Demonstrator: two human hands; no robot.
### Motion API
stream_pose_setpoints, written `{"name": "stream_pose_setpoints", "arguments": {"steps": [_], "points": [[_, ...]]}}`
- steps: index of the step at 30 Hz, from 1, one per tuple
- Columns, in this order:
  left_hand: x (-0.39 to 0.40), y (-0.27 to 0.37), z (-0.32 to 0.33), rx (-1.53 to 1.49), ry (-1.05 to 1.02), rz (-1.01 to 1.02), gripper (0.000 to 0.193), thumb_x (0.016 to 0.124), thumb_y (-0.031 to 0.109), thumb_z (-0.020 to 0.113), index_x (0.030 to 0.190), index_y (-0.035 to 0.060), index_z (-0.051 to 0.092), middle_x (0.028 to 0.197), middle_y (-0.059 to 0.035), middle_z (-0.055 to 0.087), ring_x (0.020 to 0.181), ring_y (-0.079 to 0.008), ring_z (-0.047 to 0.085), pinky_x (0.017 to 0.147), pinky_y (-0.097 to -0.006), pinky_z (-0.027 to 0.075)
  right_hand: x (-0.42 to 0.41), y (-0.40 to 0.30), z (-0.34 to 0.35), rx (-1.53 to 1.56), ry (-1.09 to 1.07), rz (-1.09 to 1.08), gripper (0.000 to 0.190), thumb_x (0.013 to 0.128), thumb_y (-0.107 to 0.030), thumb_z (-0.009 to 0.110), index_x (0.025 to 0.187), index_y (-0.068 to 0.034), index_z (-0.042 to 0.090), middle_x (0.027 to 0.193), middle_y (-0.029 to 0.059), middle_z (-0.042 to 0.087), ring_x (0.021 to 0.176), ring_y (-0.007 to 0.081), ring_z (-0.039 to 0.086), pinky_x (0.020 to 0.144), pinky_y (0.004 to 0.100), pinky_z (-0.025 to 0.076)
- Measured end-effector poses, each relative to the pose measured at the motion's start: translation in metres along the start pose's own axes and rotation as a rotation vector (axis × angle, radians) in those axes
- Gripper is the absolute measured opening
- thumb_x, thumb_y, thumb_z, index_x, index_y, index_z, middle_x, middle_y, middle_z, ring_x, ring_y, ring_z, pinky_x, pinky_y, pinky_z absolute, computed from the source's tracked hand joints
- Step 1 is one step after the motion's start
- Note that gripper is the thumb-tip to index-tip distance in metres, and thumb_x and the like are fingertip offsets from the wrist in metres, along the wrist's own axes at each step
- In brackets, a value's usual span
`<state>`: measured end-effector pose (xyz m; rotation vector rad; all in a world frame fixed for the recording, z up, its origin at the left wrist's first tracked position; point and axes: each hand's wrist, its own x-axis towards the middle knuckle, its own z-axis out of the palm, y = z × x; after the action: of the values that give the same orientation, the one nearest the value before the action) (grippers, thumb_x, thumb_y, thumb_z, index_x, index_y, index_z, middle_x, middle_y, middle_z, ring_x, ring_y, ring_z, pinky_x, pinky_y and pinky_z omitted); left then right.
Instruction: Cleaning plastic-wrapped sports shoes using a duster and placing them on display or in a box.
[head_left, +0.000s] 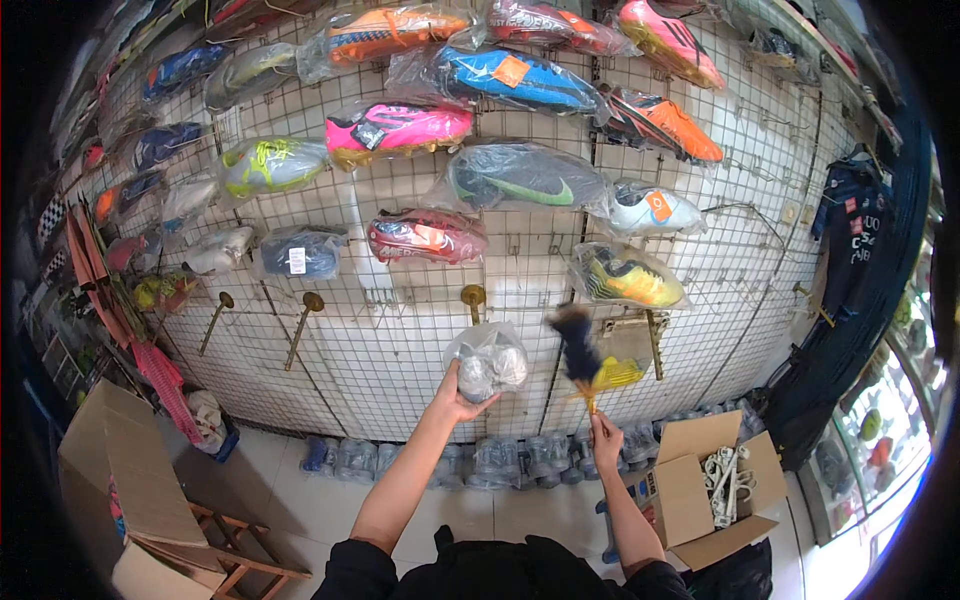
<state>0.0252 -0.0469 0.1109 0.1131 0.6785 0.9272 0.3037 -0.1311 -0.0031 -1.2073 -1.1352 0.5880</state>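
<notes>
My left hand (466, 401) holds a clear plastic bag with rounded pale items (491, 367) in it; what they are I cannot tell. In my right hand (604, 435) is the yellow handle of a dark duster (577, 349), its head raised and blurred. Behind the duster a yellow item (621, 372) hangs low on the wire grid wall (405, 345). Above my hands, plastic-wrapped football boots hang in rows, among them a red boot (427, 236), a black boot with a green swoosh (525, 180) and a yellow and black boot (634, 276).
Wrapped dumbbells (499, 459) line the wall's foot. An open cardboard box (686, 499) with white metal parts stands at right, another cardboard box (150, 465) at left by a wooden stool (247, 551). Brass-coloured pegs (304, 330) jut from the grid. A glass case (862, 450) stands far right.
</notes>
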Motion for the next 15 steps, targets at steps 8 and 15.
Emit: {"name": "stream_pose_setpoints", "arguments": {"steps": [8, 15], "points": [[0.0, -0.002, -0.025, 0.3, -0.213, 0.126, 0.052, 0.089, 0.042, 0.035, 0.126, 0.0049, 0.032, 0.123, -0.0165, 0.04, 0.109, -0.0295, 0.046, 0.091, -0.0462, 0.041, -0.013, 0.001, 0.035, 0.445, -0.225, 0.475, 0.029, 0.09, -0.035, 0.039, 0.094, -0.009, 0.052, 0.06, -0.0034, 0.044, 0.042, 0.0048, 0.034, 0.037, 0.0189, 0.025], [-0.006, -0.007, -0.028, 0.262, -0.442, -0.073, 0.056, 0.079, 0.032, 0.045, 0.122, -0.0001, 0.032, 0.117, -0.0175, 0.045, 0.104, -0.0315, 0.049, 0.086, -0.0467, 0.043, 0.01, -0.041, 0.107, 1.098, -0.346, 0.433, 0.061, 0.087, -0.054, 0.025, 0.128, -0.009, 0.029, 0.125, 0.0067, 0.041, 0.107, 0.023, 0.047, 0.087, 0.0359, 0.04]]}}
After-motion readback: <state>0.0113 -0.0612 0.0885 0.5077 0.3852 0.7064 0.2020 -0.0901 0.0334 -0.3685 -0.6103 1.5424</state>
